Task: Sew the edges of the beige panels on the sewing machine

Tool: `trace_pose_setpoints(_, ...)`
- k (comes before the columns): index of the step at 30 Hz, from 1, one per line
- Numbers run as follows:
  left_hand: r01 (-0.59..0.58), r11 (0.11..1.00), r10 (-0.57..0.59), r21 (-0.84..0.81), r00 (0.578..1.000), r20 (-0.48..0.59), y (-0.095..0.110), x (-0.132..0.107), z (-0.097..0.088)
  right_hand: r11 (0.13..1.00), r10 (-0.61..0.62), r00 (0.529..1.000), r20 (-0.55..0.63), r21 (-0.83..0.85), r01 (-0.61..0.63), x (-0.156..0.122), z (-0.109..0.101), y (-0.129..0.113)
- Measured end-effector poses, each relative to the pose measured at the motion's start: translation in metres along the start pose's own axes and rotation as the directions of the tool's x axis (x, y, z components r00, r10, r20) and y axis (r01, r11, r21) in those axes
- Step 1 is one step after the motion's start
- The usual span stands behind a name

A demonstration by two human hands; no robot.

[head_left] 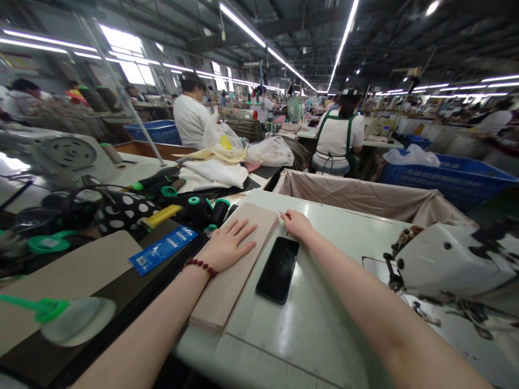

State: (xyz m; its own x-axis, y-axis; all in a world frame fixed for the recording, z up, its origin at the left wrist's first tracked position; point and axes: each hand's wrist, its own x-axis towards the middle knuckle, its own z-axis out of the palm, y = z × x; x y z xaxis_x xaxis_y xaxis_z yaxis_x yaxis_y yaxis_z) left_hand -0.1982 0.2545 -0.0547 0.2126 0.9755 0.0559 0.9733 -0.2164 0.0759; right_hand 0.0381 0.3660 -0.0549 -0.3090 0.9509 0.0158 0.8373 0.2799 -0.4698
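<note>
1. Beige pieces lie in a flat stack (227,294), slanting through the middle of the frame along the left edge of a pale green table (316,329).
2. The left hand (227,246) rests palm down on the upper half of the stack, fingers spread wide and thumb held out; it presses on the top piece without closing round anything. A dark red bead bracelet (203,265) circles that wrist.
3. The right hand (297,223) is at the stack's far right corner, just above frame centre, with its fingers curled in and thumb and forefinger close together. Something thin shows at the fingertips, too small to tell whether it is held or what it is.
4. A black phone (278,270) lies face up on the table, just right of the stack and below the right hand.
5. Left of the stack are a blue packet (164,249), black thread spools (198,212) and, at lower left, a clear bottle (79,323) with a green spout.
6. A white sewing machine (454,265) fills the right edge.
7. Beyond the table, a cloth-lined bin (357,197) sits right of centre, with a person in a green apron (338,141) behind it.
</note>
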Motion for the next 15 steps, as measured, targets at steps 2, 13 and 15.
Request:
trace_pose_setpoints(2,0.008,1.000,-0.008,-0.002,1.000,0.002,0.001,0.000,-0.001,0.999,0.034,0.999,-0.016,0.023,-0.033,-0.004,-0.006,-0.001)
trace_pose_setpoints(13,-0.034,0.999,0.034,-0.012,0.999,-0.025,-0.007,0.007,0.006,0.954,-0.223,0.975,-0.018,0.204,0.222,-0.253,-0.048,0.006)
trace_pose_setpoints(15,-0.076,0.997,0.075,-0.023,0.997,-0.035,-0.015,0.012,0.012,0.966,-0.207,0.976,-0.060,0.142,0.214,-0.317,-0.066,0.036)
